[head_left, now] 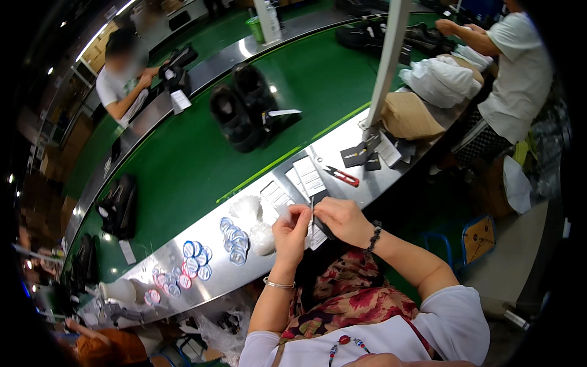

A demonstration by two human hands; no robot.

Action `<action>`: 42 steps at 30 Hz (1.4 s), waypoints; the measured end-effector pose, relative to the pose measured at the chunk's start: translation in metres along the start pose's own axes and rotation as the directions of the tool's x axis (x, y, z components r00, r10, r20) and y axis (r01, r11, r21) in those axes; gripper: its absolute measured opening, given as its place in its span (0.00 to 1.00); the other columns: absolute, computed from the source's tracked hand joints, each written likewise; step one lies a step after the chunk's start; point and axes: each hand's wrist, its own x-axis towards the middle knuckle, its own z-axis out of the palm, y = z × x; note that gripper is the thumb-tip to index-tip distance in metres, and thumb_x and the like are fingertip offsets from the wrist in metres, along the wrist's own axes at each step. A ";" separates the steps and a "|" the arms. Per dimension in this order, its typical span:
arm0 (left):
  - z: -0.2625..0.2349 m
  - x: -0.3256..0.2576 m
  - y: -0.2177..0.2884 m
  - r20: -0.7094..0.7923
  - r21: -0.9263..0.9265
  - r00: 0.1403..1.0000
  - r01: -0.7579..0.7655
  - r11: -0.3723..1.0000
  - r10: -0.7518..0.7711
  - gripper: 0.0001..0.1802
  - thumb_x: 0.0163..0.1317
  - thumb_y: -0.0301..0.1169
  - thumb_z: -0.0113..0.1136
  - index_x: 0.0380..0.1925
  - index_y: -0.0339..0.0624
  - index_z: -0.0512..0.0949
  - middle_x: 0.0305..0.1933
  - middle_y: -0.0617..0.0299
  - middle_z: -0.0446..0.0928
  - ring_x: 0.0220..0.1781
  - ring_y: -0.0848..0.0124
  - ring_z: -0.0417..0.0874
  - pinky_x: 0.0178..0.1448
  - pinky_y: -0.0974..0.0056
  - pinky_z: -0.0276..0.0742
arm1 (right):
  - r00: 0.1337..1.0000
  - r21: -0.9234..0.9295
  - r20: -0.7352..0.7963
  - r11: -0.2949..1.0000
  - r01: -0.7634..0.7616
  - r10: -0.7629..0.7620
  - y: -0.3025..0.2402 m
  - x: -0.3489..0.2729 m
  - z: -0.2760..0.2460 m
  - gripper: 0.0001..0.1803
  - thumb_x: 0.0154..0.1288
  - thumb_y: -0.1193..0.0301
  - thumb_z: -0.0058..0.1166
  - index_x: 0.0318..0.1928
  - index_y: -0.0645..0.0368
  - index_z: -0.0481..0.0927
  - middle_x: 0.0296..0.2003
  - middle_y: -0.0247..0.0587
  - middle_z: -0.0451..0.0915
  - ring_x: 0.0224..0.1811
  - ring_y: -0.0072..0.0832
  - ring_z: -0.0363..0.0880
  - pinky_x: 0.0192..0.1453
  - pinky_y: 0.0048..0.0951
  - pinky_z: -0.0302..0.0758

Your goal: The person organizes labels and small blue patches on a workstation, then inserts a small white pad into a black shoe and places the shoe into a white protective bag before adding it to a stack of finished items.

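Note:
Over the near metal ledge, my left hand (290,233) and my right hand (343,221) meet fingertip to fingertip. Both are closed in a pinch on a thin pale strip (312,207), seen edge-on; its exact kind is too small to tell. A black card (322,227) shows just beneath my right fingers, partly hidden. Printed white labels (308,175) lie beyond my hands. Clear plastic bundles (263,237) sit left of my left hand. Red-handled thread snips (342,176) rest on the ledge beyond my right hand.
Round stickers (235,240) lie in groups along the ledge at left. Black shoes (235,116) stand on the green conveyor belt (183,162). A white post (389,64) rises by black tags (359,153) and a brown paper bundle (408,116). Co-workers stand across the belt and at far right.

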 end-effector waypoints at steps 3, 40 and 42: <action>0.003 0.004 0.000 0.028 0.077 0.999 -0.019 0.997 0.017 0.06 0.62 0.29 0.55 0.31 0.37 0.74 0.20 0.73 0.67 0.16 0.86 0.58 0.19 0.77 0.50 | 0.999 -0.086 0.035 0.996 0.012 -0.009 0.004 -0.003 -0.003 0.05 0.59 0.72 0.51 0.33 0.60 0.73 0.26 0.42 0.73 0.28 0.40 0.74 0.30 0.35 0.70; 0.019 0.027 -0.025 0.053 0.250 0.996 0.060 0.966 -0.076 0.07 0.64 0.30 0.52 0.36 0.37 0.74 0.26 0.69 0.74 0.18 0.88 0.59 0.21 0.79 0.52 | 0.789 -0.804 0.053 0.494 -0.330 0.613 0.152 0.111 -0.135 0.12 0.57 0.69 0.46 0.36 0.64 0.78 0.37 0.56 0.79 0.42 0.48 0.78 0.45 0.44 0.74; 0.018 0.026 -0.028 0.050 0.262 0.997 0.043 0.964 -0.059 0.08 0.64 0.31 0.52 0.36 0.37 0.74 0.26 0.70 0.74 0.19 0.87 0.59 0.22 0.79 0.53 | 0.724 -0.791 0.028 0.458 -0.406 0.690 0.153 0.112 -0.133 0.13 0.56 0.71 0.44 0.39 0.64 0.79 0.41 0.57 0.78 0.44 0.49 0.77 0.47 0.44 0.74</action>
